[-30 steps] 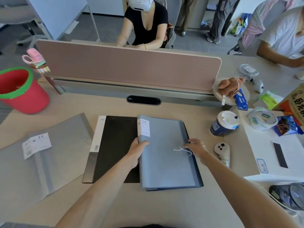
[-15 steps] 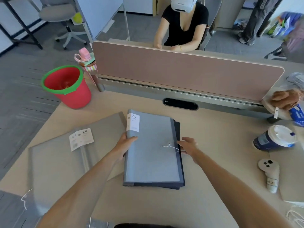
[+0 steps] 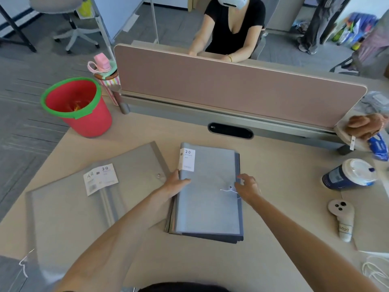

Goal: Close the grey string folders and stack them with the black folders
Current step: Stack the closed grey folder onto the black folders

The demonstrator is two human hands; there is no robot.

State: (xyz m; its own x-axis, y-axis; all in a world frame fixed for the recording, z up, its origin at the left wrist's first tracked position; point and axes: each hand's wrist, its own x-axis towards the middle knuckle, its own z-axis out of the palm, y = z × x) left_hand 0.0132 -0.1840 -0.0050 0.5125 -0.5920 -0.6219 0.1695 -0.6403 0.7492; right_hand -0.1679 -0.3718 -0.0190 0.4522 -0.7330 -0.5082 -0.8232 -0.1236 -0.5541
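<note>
Black folders (image 3: 221,238) lie mostly hidden beneath the closed grey folder (image 3: 208,203).

Arms extended forward, left hand (image 3: 175,183) and right hand (image 3: 247,187) apart.

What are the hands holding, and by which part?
Left hand grips the grey folder at its spine edge; right hand touches its opposite edge by the string.

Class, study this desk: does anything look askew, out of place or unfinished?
Yes. The open grey folder on the left overhangs the desk edge, its string dangling off. The closed grey folder atop the black folders has its tie string lying loose.
</note>
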